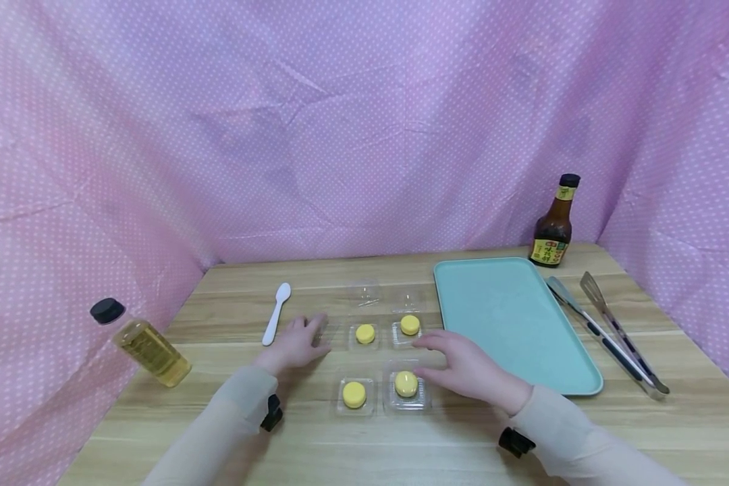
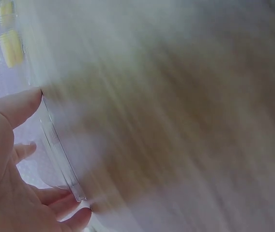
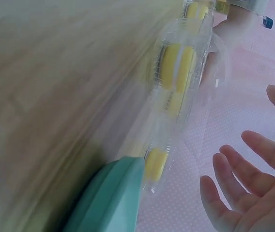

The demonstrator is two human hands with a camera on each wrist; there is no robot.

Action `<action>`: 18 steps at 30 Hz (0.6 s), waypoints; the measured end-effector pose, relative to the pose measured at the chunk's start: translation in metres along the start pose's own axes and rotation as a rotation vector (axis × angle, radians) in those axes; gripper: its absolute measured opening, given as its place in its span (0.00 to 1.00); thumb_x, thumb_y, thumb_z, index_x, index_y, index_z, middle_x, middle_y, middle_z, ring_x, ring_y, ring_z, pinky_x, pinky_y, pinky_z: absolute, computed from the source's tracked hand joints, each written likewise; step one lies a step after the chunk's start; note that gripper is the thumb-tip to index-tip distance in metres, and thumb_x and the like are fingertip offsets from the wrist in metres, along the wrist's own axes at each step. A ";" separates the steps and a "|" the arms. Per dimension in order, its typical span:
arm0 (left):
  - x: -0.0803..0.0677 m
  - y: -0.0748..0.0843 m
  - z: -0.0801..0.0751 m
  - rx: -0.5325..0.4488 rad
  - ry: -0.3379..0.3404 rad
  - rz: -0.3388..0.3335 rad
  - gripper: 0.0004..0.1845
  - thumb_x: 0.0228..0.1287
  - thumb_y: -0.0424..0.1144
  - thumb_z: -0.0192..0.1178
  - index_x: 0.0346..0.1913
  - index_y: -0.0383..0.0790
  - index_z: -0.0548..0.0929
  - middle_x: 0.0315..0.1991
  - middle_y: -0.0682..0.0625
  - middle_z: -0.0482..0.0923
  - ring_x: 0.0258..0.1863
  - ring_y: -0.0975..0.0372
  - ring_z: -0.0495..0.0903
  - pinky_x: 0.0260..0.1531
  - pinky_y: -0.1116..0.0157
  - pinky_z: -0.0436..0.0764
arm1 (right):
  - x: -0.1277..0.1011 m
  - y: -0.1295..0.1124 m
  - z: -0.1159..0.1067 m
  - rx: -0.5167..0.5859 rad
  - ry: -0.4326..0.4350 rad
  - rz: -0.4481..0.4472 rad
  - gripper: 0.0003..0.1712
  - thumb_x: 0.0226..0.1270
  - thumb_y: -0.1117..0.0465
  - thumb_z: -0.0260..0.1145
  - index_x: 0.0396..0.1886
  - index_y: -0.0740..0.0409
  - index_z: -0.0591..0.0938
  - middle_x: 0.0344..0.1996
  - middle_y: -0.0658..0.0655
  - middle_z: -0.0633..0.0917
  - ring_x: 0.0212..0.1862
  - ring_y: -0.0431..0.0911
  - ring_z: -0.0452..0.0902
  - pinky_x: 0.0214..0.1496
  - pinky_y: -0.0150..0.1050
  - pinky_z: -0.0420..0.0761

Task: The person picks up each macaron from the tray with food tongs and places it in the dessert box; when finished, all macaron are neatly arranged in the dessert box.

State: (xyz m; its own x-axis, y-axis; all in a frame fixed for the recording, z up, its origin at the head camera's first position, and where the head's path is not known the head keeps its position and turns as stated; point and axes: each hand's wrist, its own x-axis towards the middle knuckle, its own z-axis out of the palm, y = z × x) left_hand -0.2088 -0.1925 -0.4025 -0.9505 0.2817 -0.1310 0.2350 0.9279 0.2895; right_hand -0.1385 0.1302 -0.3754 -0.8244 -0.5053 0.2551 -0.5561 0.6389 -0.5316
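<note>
Your left grip point(image 1: 294, 347) pinches a thin, clear plastic piece point(image 2: 61, 153) between thumb and fingers, low over the pale wood-grain surface point(image 1: 352, 455). Your right grip point(image 1: 464, 368) holds nothing, its fingers loosely spread beside the right-hand pair of four round yellow macarons point(image 1: 406, 383). Each macaron sits in its own square, transparent plastic box point(image 1: 410, 406), set in two rows between your hands. A rectangular mint-green tray point(image 1: 510, 324) lies to their right; a slim white spoon point(image 1: 276, 314) lies just beside your left grip.
</note>
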 end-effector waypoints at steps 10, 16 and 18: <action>-0.002 -0.004 0.000 -0.024 0.038 0.024 0.37 0.61 0.47 0.62 0.70 0.41 0.62 0.59 0.28 0.66 0.60 0.39 0.65 0.58 0.41 0.70 | 0.003 0.000 0.003 -0.001 -0.014 -0.027 0.25 0.59 0.52 0.68 0.51 0.62 0.80 0.52 0.62 0.81 0.58 0.59 0.74 0.61 0.57 0.73; -0.002 -0.008 0.001 -0.048 0.080 0.044 0.39 0.57 0.47 0.66 0.69 0.39 0.62 0.58 0.29 0.67 0.58 0.41 0.68 0.57 0.43 0.71 | 0.004 -0.001 0.004 -0.004 -0.016 -0.037 0.24 0.59 0.53 0.69 0.51 0.62 0.81 0.51 0.61 0.82 0.57 0.58 0.75 0.60 0.56 0.74; -0.002 -0.010 0.001 -0.055 0.093 0.058 0.40 0.56 0.46 0.67 0.69 0.38 0.62 0.58 0.29 0.67 0.57 0.40 0.69 0.57 0.43 0.72 | 0.004 -0.001 0.005 -0.004 -0.019 -0.038 0.24 0.59 0.53 0.68 0.51 0.62 0.81 0.51 0.61 0.82 0.57 0.58 0.75 0.60 0.56 0.74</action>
State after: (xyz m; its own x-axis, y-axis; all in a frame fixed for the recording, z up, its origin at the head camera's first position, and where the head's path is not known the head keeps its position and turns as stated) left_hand -0.2086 -0.2018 -0.4060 -0.9509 0.3084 -0.0248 0.2813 0.8952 0.3456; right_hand -0.1411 0.1247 -0.3775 -0.8005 -0.5400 0.2600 -0.5876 0.6212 -0.5186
